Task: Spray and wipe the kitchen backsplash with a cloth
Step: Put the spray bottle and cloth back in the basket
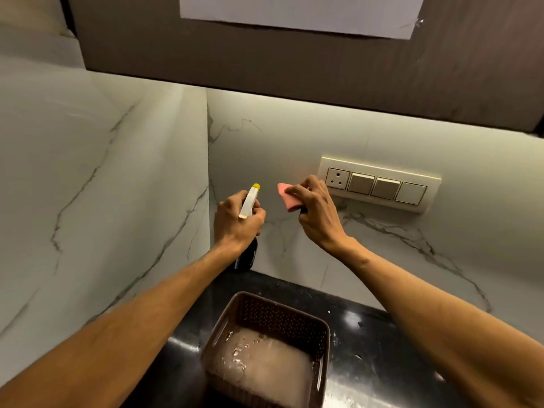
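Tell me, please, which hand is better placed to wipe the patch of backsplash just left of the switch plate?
The right hand. It already holds the pink cloth at the marble backsplash, beside the switch plate. The left hand is occupied gripping the spray bottle.

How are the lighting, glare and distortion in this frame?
Head view: light from under the cabinet brightens the top of the backsplash; glare spots on the black counter; wide-angle bending stretches the forearms at the edges; slightly soft overall, though the spray bottle and cloth stay readable.
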